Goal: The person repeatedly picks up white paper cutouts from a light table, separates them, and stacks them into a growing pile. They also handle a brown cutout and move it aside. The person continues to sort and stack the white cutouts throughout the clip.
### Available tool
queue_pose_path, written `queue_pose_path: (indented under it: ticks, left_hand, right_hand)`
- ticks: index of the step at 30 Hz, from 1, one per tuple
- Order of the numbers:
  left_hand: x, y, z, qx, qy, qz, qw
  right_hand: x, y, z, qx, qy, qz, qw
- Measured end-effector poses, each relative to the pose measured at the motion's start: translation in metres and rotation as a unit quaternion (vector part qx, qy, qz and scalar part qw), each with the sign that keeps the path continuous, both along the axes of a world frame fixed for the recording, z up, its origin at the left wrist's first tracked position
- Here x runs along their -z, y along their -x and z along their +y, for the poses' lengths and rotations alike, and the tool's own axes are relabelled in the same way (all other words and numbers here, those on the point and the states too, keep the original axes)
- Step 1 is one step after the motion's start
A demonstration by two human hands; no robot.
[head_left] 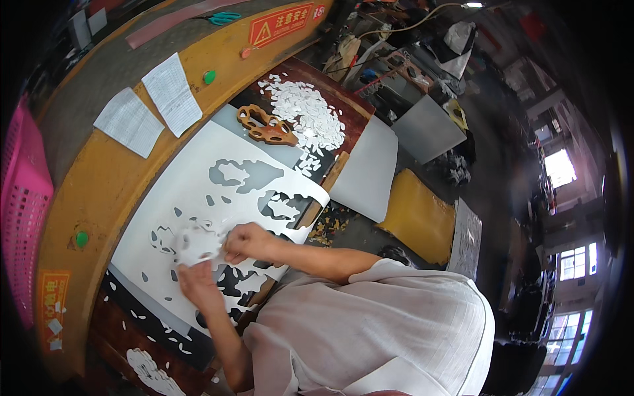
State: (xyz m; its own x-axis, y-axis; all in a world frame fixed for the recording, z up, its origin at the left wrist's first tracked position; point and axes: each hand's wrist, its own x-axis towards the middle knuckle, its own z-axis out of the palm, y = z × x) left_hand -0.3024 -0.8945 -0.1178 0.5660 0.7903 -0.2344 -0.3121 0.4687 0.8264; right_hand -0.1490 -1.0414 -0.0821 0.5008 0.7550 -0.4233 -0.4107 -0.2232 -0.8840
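Above a large white sheet (pixel 162 198) full of cut-outs, my left hand (pixel 197 282) grips the lower edge of a white cut-out piece (pixel 195 247) with small holes in it. The piece is slightly blurred. My right hand (pixel 247 242) is closed in a pinch at the right edge of that piece; what its fingertips hold is hidden. Dark gaps and loose white shapes show in the sheet beside my right forearm. Farther back, a brown cutting die (pixel 267 127) with a curved outline stands near a heap of small white offcuts (pixel 304 109).
A yellow machine beam (pixel 112 171) carries two paper sheets (pixel 173 92) and green buttons (pixel 81 239). Teal scissors (pixel 223 18) lie behind it. A pink basket (pixel 25 211) stands far left. Grey sheet (pixel 370 165) and yellow sheet (pixel 416 214) lie to the right. White scraps (pixel 150 373) lie near-left.
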Motion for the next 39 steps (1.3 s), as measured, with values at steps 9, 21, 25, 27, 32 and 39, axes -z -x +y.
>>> queue_pose_path:
  ticks: [9,21,25,27,32,39]
  left_hand:
    - [-0.075,0.002,0.026,0.071,-0.395,0.174,0.899]
    - [-0.057,0.023,-0.057,0.09,-0.425,0.242,0.868]
    - [-0.044,0.013,-0.026,0.094,0.005,0.151,0.984]
    - [-0.039,-0.001,-0.006,0.168,0.2,-0.005,0.965]
    - [-0.05,-0.023,-0.001,0.14,0.103,-0.003,0.985]
    - [-0.051,-0.017,0.001,0.159,0.179,-0.042,0.97]
  right_hand:
    - [0.012,-0.048,-0.037,-0.021,-0.018,0.133,0.991]
    - [0.002,-0.05,0.002,0.007,-0.124,0.274,0.954]
    - [0.011,-0.042,0.0,-0.063,-0.077,0.242,0.965]
    - [0.014,-0.035,-0.004,-0.126,-0.085,0.206,0.967]
    - [0.016,-0.028,-0.016,-0.176,-0.019,0.154,0.972]
    - [0.004,-0.022,-0.022,-0.111,-0.007,0.154,0.982]
